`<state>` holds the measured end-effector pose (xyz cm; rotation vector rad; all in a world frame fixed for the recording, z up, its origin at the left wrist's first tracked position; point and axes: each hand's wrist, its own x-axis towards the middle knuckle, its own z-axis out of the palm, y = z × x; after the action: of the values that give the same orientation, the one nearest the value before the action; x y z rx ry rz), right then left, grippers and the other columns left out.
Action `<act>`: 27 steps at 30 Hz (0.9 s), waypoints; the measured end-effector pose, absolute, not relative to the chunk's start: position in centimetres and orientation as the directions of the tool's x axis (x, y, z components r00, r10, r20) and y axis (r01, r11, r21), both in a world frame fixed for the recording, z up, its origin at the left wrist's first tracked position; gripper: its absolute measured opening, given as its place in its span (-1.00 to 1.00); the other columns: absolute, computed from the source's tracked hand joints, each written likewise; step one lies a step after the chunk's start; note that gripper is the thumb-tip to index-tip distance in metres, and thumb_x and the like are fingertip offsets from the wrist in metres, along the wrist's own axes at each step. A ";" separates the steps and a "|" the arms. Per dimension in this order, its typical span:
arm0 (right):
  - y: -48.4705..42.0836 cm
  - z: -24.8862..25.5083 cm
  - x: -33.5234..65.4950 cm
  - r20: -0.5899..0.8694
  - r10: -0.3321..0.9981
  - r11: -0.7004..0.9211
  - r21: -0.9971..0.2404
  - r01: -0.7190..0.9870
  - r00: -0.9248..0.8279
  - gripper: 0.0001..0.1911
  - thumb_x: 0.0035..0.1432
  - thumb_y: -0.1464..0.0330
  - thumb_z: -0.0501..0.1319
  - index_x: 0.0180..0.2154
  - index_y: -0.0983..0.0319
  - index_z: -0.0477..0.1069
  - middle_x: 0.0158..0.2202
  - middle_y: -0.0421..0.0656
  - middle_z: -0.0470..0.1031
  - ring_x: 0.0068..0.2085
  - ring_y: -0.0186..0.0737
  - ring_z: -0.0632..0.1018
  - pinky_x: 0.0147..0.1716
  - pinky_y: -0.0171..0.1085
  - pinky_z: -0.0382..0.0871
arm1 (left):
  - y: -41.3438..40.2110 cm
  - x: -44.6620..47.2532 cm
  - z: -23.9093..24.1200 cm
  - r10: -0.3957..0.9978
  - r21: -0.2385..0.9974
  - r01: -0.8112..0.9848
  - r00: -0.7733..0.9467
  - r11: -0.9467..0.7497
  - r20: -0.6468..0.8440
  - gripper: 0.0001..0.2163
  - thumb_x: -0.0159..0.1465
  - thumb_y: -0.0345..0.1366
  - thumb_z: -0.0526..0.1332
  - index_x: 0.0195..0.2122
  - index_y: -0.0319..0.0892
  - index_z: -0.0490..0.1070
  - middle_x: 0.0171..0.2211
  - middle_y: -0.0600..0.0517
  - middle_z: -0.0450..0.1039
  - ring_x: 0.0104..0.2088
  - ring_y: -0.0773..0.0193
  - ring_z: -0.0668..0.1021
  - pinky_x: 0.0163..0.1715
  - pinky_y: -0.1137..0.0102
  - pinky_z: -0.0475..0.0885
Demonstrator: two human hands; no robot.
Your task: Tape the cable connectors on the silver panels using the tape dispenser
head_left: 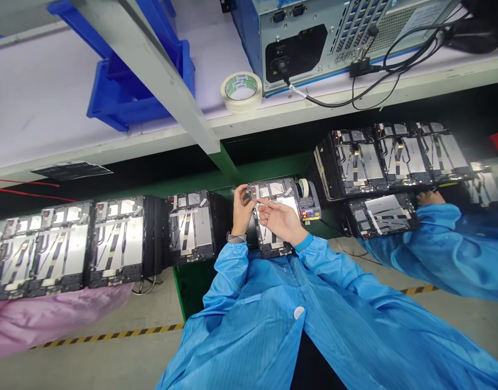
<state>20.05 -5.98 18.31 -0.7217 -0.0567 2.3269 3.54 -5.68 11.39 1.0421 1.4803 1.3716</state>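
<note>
An opened tablet chassis [273,190] with silver plates and flat cables lies on the green bench in front of me. My left hand [241,208] is at its upper left corner, fingers pinched together on a small piece I cannot make out. My right hand [279,219] hovers over the middle of the chassis, fingers loosely curled with the index finger stretched toward the left hand. Both arms wear blue coat sleeves, and a watch sits on the left wrist.
More opened chassis stand in rows at the left [70,244] and stacked at the right [395,154]. A tape dispenser [308,197] sits by my chassis. Another person's blue sleeve [447,244] reaches in from the right. Overhead are blue bins [127,81], a tape roll [241,89] and a computer case [338,38].
</note>
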 end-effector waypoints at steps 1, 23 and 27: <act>-5.9 18.3 20.0 -0.489 0.625 -0.763 -0.217 -0.609 -0.609 -0.70 0.32 0.38 0.13 0.02 0.28 0.51 -0.25 -0.08 0.62 -0.33 -0.20 0.53 -0.35 -0.24 0.44 | -5.7 3.5 11.3 0.955 0.998 0.048 -0.294 0.052 -0.035 -0.51 0.22 -0.37 0.31 0.18 0.00 0.32 0.24 -0.06 0.39 0.28 0.10 0.48 0.25 0.20 0.44; -7.1 18.1 21.2 -0.543 0.536 -0.844 -0.351 -0.404 -0.646 -0.70 0.35 0.30 0.14 -0.05 0.32 0.55 -0.39 -0.12 0.55 -0.45 -0.24 0.44 -0.40 -0.24 0.39 | -6.0 2.1 13.3 0.989 0.900 0.433 -0.148 0.053 0.013 -0.80 0.36 -0.36 0.27 -0.05 0.02 0.59 0.29 -0.05 0.34 0.38 0.00 0.37 0.39 0.03 0.24; -6.7 18.8 22.3 -0.304 0.808 -0.325 -0.944 0.048 -0.505 -0.65 0.32 0.28 0.23 0.08 0.17 0.60 -0.40 -0.18 0.51 -0.40 -0.18 0.41 -0.33 -0.22 0.32 | -6.0 2.1 13.2 0.990 0.919 0.391 -0.142 0.051 0.005 -0.83 0.37 -0.30 0.30 -0.06 0.03 0.61 0.26 -0.06 0.36 0.37 -0.03 0.37 0.40 0.01 0.21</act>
<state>22.34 -6.74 18.82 -1.1218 -1.3819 1.8831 2.06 -5.99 13.21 1.4134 1.6251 1.0766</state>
